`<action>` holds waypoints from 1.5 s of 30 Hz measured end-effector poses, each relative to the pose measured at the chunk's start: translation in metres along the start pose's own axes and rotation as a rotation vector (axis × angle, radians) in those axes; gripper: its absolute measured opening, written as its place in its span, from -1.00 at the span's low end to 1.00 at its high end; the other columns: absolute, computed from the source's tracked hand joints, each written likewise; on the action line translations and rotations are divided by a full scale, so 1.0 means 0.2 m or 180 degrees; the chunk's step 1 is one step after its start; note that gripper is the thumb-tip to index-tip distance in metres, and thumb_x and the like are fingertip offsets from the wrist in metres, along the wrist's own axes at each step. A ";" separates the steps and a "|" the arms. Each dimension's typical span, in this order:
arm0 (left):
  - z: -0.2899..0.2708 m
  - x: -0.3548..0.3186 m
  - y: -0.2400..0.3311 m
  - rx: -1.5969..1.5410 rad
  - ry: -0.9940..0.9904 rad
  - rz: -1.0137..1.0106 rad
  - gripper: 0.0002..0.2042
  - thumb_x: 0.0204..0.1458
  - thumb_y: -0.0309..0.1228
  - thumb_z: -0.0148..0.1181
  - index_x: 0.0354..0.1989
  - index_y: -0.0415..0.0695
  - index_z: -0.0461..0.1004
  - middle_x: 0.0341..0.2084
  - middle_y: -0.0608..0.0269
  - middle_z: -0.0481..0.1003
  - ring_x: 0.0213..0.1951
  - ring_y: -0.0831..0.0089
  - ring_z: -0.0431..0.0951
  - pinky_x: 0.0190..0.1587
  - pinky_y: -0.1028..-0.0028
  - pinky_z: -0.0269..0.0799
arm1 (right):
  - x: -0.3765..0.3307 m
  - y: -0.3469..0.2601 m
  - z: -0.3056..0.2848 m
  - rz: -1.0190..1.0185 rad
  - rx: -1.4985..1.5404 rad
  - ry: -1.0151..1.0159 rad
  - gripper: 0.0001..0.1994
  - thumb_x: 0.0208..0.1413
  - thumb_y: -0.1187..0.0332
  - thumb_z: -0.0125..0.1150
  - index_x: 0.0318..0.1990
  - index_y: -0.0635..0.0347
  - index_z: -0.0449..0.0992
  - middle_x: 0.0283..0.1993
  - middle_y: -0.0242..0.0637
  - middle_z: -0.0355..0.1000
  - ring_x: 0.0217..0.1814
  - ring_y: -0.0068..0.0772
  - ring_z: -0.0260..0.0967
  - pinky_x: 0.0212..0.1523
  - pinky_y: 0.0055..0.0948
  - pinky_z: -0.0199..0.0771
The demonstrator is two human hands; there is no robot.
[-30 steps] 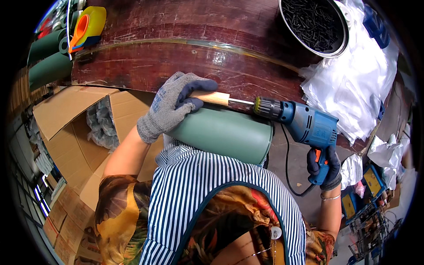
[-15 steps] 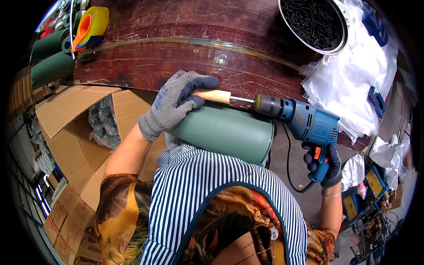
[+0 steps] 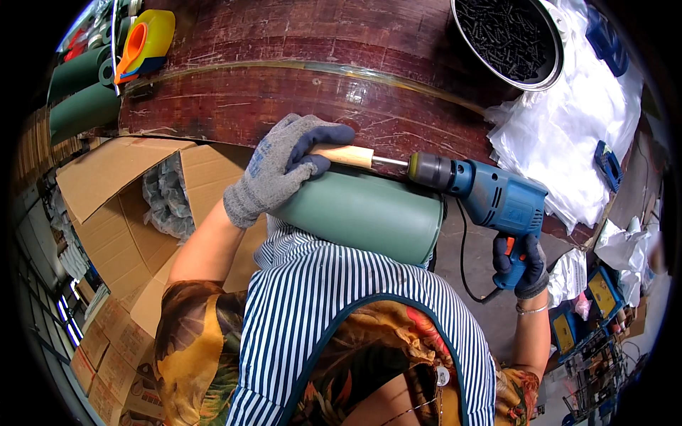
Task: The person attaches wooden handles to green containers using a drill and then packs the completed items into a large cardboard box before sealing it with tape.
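My left hand (image 3: 273, 170), in a grey glove with dark blue fingertips, is closed round a pale wooden handle (image 3: 348, 155). The handle lies along the top of a green cylinder (image 3: 362, 216), which rests across my lap against the striped apron. My right hand (image 3: 524, 263), gloved too, grips a blue power drill (image 3: 501, 199) by its pistol handle, fingers at the orange trigger. From the drill's chuck a thin metal rod (image 3: 391, 162) reaches the right end of the wooden handle, in line with it. The rod's tip cannot be made out.
On the dark red table (image 3: 284, 99) stand a pot of black screws (image 3: 504, 39) and a yellow container (image 3: 153, 42) with an orange funnel-like part. White plastic sheeting (image 3: 568, 149) lies at right. An open cardboard box (image 3: 128, 227) is on my left. The drill's black cord (image 3: 465, 263) hangs down.
The fingers of my right hand have closed further round the drill's handle and over the trigger. The wooden handle and drill have shifted barely at all.
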State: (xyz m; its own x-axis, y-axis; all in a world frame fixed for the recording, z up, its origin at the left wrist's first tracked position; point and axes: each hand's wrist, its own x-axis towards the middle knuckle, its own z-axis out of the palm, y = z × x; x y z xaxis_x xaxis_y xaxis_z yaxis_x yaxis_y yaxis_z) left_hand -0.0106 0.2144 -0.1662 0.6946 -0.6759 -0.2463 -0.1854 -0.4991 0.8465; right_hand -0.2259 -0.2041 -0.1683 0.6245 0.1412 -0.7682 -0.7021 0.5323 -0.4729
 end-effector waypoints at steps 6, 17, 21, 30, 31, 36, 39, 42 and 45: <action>0.00 0.01 0.01 -0.0020 -0.0033 -0.0064 -0.58 0.00 -0.38 0.20 0.07 -0.21 0.51 -0.04 0.11 0.54 0.03 0.23 0.48 0.19 0.26 0.33 | 0.05 -0.02 0.00 -0.0160 -0.0153 -0.0181 -0.27 0.11 -0.15 0.27 0.18 0.34 0.35 -0.48 -0.17 0.40 -0.54 -0.47 0.30 -0.55 -0.54 0.31; 0.02 -0.01 0.00 -0.0028 0.0017 0.0043 -0.56 -0.01 -0.42 0.23 0.10 -0.23 0.49 -0.02 0.12 0.53 0.05 0.25 0.48 0.18 0.28 0.35 | 0.04 -0.01 -0.05 -0.0123 -0.0201 -0.0410 -0.21 0.02 -0.08 0.39 0.22 0.39 0.31 -0.28 -0.05 0.49 -0.47 -0.35 0.42 -0.45 -0.43 0.48; 0.05 -0.01 0.08 0.0500 0.0176 0.0074 -0.54 -0.08 -0.38 0.34 0.07 -0.20 0.53 -0.06 0.11 0.55 0.00 0.21 0.51 0.14 0.29 0.38 | 0.00 0.04 -0.06 -0.0142 -0.0104 -0.0022 -0.23 0.08 -0.06 0.34 0.24 0.40 0.29 -0.12 0.11 0.54 -0.43 -0.25 0.49 -0.44 -0.37 0.52; -0.16 -0.36 0.44 0.2467 0.0345 0.0381 -0.56 -0.17 -0.37 0.35 0.00 -0.07 0.60 -0.10 0.20 0.59 -0.05 0.14 0.51 0.09 0.22 0.40 | -0.02 0.29 0.05 -0.0485 0.1491 -0.0266 -0.52 0.33 0.12 0.13 0.21 0.32 0.34 0.01 0.13 0.51 -0.08 0.01 0.59 -0.05 -0.23 0.69; -0.13 -0.32 0.55 0.2739 0.0290 0.0908 -0.58 -0.18 -0.35 0.33 -0.03 -0.03 0.61 -0.13 0.24 0.58 -0.07 0.17 0.51 0.06 0.22 0.41 | 0.04 0.28 0.10 -0.0514 0.1410 -0.0357 -0.52 0.33 0.10 0.13 0.19 0.31 0.35 0.01 0.10 0.51 -0.09 -0.03 0.59 -0.08 -0.26 0.69; 0.32 -0.02 0.94 0.3859 -0.1561 0.2110 -0.75 -0.02 -0.34 0.23 -0.12 0.08 0.57 -0.15 0.35 0.51 0.05 0.35 0.47 0.12 0.29 0.31 | 0.12 0.04 0.45 -0.1882 -0.4351 0.2061 -0.30 0.08 -0.31 0.18 -0.02 0.27 0.46 -0.23 0.04 0.56 -0.25 0.01 0.58 -0.19 -0.18 0.56; 0.55 0.21 0.87 0.4313 -0.2215 0.2235 -0.80 0.08 -0.19 0.21 -0.14 0.13 0.58 -0.23 0.37 0.51 0.00 0.36 0.47 0.06 0.30 0.33 | -0.01 -0.15 0.40 -0.3337 -0.4227 0.2663 -0.51 0.05 -0.14 0.31 -0.17 0.13 0.57 -0.26 -0.17 0.56 -0.27 -0.09 0.55 -0.18 -0.18 0.52; 0.67 0.30 0.88 0.4476 -0.2471 0.2676 -0.79 0.07 -0.22 0.23 -0.12 0.13 0.57 -0.25 0.38 0.51 0.01 0.33 0.47 0.14 0.23 0.34 | -0.08 -0.54 0.09 -0.4669 -0.4592 0.3376 -0.60 0.01 -0.03 0.40 -0.17 0.06 0.60 -0.27 -0.28 0.53 -0.14 -0.17 0.46 -0.04 -0.19 0.44; 0.66 0.29 0.84 0.3184 -0.2253 0.3459 -0.65 -0.01 -0.28 0.30 0.01 0.09 0.56 0.03 0.26 0.51 0.18 0.18 0.42 0.32 0.11 0.24 | 0.19 -0.68 -0.16 -0.3182 -0.5529 0.2292 -0.50 -0.09 -0.14 0.43 -0.21 0.10 0.57 -0.20 -0.17 0.55 -0.06 -0.04 0.46 0.07 -0.14 0.40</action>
State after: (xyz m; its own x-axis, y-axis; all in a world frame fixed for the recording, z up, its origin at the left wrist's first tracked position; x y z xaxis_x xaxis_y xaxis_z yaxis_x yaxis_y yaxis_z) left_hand -0.0931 0.0192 -0.1006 -0.4409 -0.8819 -0.1670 -0.8909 0.4073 0.2013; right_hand -0.1178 -0.2971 -0.1467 0.9828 -0.1177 0.1421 -0.0851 -0.9725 -0.2168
